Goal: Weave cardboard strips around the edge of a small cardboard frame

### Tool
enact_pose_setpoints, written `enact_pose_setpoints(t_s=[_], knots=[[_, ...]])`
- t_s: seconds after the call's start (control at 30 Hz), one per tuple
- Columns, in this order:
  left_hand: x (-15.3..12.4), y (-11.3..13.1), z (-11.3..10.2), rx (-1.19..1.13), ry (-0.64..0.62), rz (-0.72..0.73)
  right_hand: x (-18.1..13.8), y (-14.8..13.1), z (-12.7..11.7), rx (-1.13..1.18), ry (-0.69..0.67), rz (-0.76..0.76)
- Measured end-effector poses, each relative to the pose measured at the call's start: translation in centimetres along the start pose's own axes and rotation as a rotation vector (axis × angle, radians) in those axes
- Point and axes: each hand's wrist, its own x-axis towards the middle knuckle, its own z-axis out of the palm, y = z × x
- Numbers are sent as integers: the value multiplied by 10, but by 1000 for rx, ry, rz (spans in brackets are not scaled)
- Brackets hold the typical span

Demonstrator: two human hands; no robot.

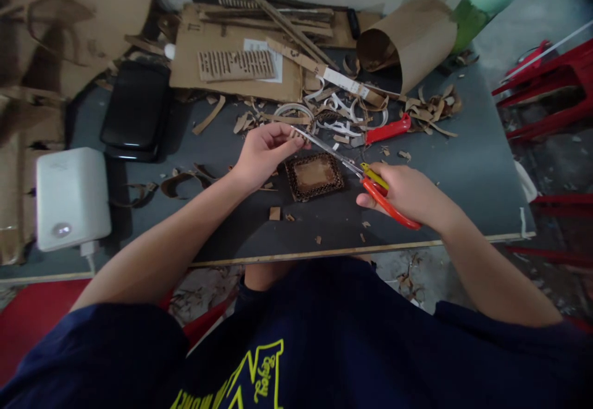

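Note:
My left hand (pixel 265 156) pinches a small strip of corrugated cardboard (pixel 300 137) between thumb and fingers. In my right hand (pixel 407 189) is a pair of scissors (pixel 340 157) with red and yellow handles, its blades pointing up and left so that the tips meet the strip at my left fingertips. Whether the blades have the strip between them I cannot tell. Just below the blades lies a small rectangular frame (pixel 316 177) built of dark corrugated edges around a tan middle. A red-handled cutter (pixel 388 130) rests behind the scissors.
Cardboard scraps (pixel 438 109) and white curled strips litter the table (pixel 477 168). A flat cardboard sheet (pixel 185 69) carries a ridged cardboard piece (pixel 236 65). A cardboard tube (pixel 412 41) lies at the back right. On the left are a black case (pixel 136 106) and a white plugged-in device (pixel 74 196).

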Motion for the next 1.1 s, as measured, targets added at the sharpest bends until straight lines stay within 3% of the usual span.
enact_pose_setpoints(t_s=[0.23,0.47,0.7,1.1], knots=[[-4,6,8,-79,62,-28,-8,-8,10,120,-13,-59],[-15,19,15,-170,75,-149,-14,-20,11,274,-51,-143],[-15,18,16,-106,113,-164,-15,-22,7,271,-64,-150],[-11,19,12,-38,91,-129,-10,-26,10,203,27,-122]])
